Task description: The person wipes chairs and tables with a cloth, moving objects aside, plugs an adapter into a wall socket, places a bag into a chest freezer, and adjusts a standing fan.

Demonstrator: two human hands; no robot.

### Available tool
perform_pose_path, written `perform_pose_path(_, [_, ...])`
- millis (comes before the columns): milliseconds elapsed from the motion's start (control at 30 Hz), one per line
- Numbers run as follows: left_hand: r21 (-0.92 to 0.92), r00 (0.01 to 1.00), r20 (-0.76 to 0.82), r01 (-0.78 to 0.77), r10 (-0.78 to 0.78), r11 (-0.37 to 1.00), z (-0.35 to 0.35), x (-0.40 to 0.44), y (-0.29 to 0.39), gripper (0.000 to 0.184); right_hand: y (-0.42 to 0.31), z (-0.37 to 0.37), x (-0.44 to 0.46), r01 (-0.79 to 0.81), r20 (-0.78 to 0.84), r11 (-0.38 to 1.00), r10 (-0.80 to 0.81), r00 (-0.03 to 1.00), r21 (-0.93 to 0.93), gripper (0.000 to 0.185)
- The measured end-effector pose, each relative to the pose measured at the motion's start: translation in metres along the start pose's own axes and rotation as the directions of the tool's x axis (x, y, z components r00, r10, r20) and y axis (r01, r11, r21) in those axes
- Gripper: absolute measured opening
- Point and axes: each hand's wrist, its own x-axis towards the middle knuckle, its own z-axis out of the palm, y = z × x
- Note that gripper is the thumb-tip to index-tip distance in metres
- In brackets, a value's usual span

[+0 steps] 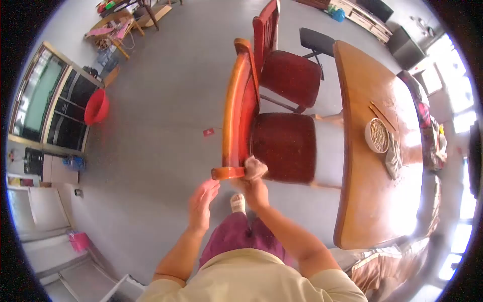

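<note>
A wooden chair with a dark red seat stands in front of me, its orange-brown backrest on the left side. My right hand is closed on a crumpled light cloth, which lies against the near end of the backrest's top rail. My left hand is just below and left of that rail end, fingers stretched out, holding nothing; its fingertips are close to the wood, and contact cannot be made out.
A wooden table on the right bears a bowl, chopsticks and a greyish cloth. Beyond the chair stands a second red chair, with a black folding stool behind it. A red basin is by the left cabinet.
</note>
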Motion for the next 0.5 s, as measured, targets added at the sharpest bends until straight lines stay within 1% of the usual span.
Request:
perform_pose_path(33, [-0.048,0.992,-0.073,0.104,-0.107,0.993,0.004,-0.005,-0.006,0.043,-0.028,-0.006,-0.015,0.016,-0.002,0.998,-0.016,1.000,-0.060,0.031])
perform_pose_path(67, [-0.107,0.966,-0.141,0.203,-0.217,0.973,0.011,-0.010,-0.013,0.043,-0.034,-0.007,-0.032,0.072,0.069,0.997,-0.070,0.995,-0.021,0.032])
perform_pose_path(100, [-0.172,0.924,-0.200,0.295,-0.326,0.940,0.016,-0.014,-0.021,0.043,-0.027,-0.001,-0.046,0.283,0.104,0.959,-0.284,0.953,0.029,0.033])
perform_pose_path(167, [-0.308,0.928,-0.109,0.310,-0.357,0.899,0.022,-0.022,-0.048,0.044,-0.016,0.011,-0.072,0.407,0.359,0.911,-0.402,0.842,0.067,0.032])
perform_pose_path(200, [-0.369,0.927,-0.059,0.324,-0.370,0.871,0.023,-0.027,-0.063,0.044,-0.013,0.005,-0.079,0.447,0.468,0.894,-0.382,0.797,-0.030,0.031])
perform_pose_path(267, [-0.503,0.900,0.116,0.417,-0.419,0.757,0.008,-0.039,-0.084,0.046,-0.032,-0.017,-0.083,0.548,0.661,0.814,-0.304,0.686,-0.194,0.030])
perform_pose_path(300, [-0.562,0.884,0.201,0.457,-0.422,0.690,0.003,-0.044,-0.096,0.048,-0.028,-0.024,-0.086,0.589,0.647,0.774,-0.329,0.688,-0.232,0.030])
perform_pose_path(333, [-0.542,0.904,0.033,0.374,-0.426,0.753,0.007,-0.052,-0.111,0.047,-0.024,-0.030,-0.089,0.628,0.635,0.731,-0.357,0.686,-0.268,0.031])
perform_pose_path(367, [-0.559,0.918,-0.026,0.315,-0.396,0.767,0.009,-0.059,-0.115,0.047,-0.029,-0.038,-0.091,0.664,0.625,0.685,-0.384,0.680,-0.301,0.031])
perform_pose_path(400, [-0.572,0.927,-0.088,0.253,-0.364,0.781,0.010,-0.063,-0.117,0.046,-0.036,-0.049,-0.086,0.528,0.696,0.818,-0.241,0.677,-0.230,0.028])
perform_pose_path(433, [-0.581,0.932,-0.149,0.187,-0.330,0.792,0.011,-0.065,-0.117,0.046,-0.039,-0.054,-0.087,0.351,0.597,0.916,-0.174,0.783,-0.193,0.028])
perform_pose_path(467, [-0.492,0.947,-0.221,0.096,-0.231,0.865,0.016,-0.063,-0.106,0.043,-0.040,-0.058,-0.089,0.167,0.496,0.977,-0.080,0.865,-0.133,0.028])
perform_pose_path(500, [-0.390,0.951,-0.282,0.005,-0.125,0.921,0.024,-0.057,-0.084,0.041,-0.039,-0.062,-0.088,-0.017,0.396,0.998,0.037,0.918,-0.052,0.028])
